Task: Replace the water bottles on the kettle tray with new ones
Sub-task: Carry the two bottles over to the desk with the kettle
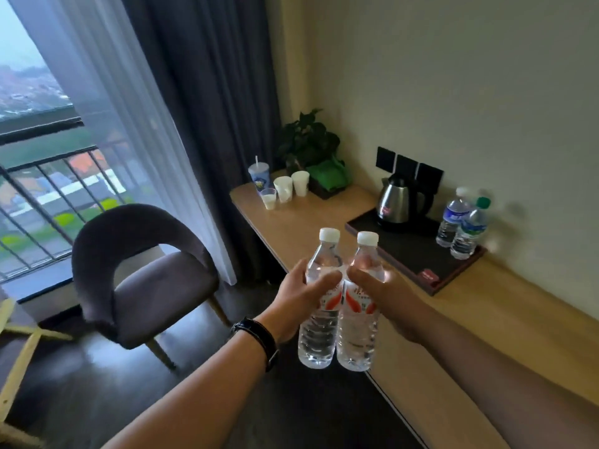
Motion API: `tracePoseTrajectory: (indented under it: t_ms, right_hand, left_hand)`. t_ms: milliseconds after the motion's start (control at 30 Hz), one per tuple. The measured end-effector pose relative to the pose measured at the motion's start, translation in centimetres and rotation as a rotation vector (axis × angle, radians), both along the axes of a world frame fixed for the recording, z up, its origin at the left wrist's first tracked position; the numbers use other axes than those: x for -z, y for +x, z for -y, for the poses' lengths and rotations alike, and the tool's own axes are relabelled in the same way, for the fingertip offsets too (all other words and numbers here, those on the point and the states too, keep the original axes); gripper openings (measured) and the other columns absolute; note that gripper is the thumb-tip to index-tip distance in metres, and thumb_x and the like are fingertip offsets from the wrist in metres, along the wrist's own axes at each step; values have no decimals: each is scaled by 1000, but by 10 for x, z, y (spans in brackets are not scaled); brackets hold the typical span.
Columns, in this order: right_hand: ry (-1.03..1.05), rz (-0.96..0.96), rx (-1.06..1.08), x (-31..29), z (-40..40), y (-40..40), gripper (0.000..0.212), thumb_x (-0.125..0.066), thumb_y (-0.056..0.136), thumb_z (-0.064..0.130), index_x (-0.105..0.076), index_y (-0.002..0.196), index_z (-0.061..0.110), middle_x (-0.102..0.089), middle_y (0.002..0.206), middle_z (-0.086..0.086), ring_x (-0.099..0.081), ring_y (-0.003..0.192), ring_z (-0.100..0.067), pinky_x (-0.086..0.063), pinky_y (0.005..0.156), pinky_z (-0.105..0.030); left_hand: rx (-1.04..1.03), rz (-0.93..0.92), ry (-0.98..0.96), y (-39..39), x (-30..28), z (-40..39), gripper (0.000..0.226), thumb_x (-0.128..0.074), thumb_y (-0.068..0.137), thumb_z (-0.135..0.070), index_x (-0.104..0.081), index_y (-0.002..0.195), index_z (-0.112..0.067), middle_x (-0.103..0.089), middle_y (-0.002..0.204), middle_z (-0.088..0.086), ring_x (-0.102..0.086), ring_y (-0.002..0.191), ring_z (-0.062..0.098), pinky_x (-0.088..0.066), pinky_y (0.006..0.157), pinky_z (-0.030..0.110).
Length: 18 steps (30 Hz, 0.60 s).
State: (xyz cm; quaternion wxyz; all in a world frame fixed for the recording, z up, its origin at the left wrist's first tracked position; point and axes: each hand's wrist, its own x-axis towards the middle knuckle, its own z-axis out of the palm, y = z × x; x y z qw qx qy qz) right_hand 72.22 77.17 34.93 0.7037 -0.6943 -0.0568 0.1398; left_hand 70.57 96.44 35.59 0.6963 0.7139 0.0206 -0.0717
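Head view: long pale wooden tabletop [324, 222] carries a dark rectangular kettle tray [415, 254]; two used clear plastic bottles [462, 222] stand at its far right corner. Each hand's grip is closed around one new clear white-capped bottle, left hand [301, 296] on left bottle [319, 319], right hand [385, 296] on right bottle [358, 322]. Full bottles likely handle heavy and smooth; hold mid-body at the label.

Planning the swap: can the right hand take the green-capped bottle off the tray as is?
Probably not yet. The right hand is already shut on a new bottle, so it has no free grip. The path to the green-capped bottle on the tray looks open otherwise.
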Motion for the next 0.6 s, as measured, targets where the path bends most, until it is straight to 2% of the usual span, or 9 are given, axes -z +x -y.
tracePoseTrajectory:
  t_ms: [33,100,167,233,300,433,533,600]
  right_hand:
    - [4,1,35,5,-1,14,66,-78,70,66,-61,124,32,-76,112,0,-75,98,-19,-59,84,-42]
    - [-20,4,109,14,-3,38,44,-76,67,70,-66,106,53,-78,105,10,-76,94,-12,-61,73,-32]
    - [-33,6,233,22,-2,59,34,-75,67,73,-65,96,60,-78,101,14,-76,90,-10,-60,66,-25]
    - [-26,-13,379,33,1,79,40,-79,64,71,-63,98,56,-78,104,11,-76,92,-11,-60,69,-28]
    - [-47,-11,500,44,8,92,48,-82,61,70,-61,100,52,-77,104,8,-76,93,-13,-60,74,-32]
    - [-99,-11,680,62,27,109,49,-82,63,60,-60,104,45,-74,105,-1,-74,97,-17,-59,83,-41]
    - [-111,-24,786,80,43,117,59,-88,68,48,-61,114,23,-73,109,-6,-72,100,-19,-58,79,-32]
    - [-119,-37,829,93,54,122,57,-87,69,39,-61,116,19,-74,109,-4,-72,98,-16,-57,72,-23]
  left_hand:
    - [54,3,7,22,4,-4,62,-82,72,-49,-61,123,-20,-77,112,10,-76,100,29,-60,90,51]
    - [166,13,38,66,12,-7,51,-82,77,-46,-64,119,-24,-78,110,8,-76,99,27,-60,88,52]
    - [266,18,83,106,17,-6,35,-81,78,-45,-68,109,-34,-79,105,2,-77,95,23,-62,81,45]
    - [373,37,147,144,20,-1,26,-81,73,-49,-69,96,-44,-80,97,-6,-78,87,14,-62,70,33]
    - [490,62,196,178,25,9,30,-82,70,-50,-69,96,-45,-79,93,-13,-76,80,7,-60,63,23]
    - [672,44,253,231,46,39,48,-89,70,-37,-69,113,-35,-78,101,-11,-75,92,7,-62,76,30]
    - [773,13,250,261,66,65,49,-93,68,-27,-71,112,-33,-79,103,-8,-75,95,8,-60,76,23]
    - [822,10,268,276,78,81,53,-94,65,-25,-72,113,-33,-79,104,-9,-75,96,7,-59,75,20]
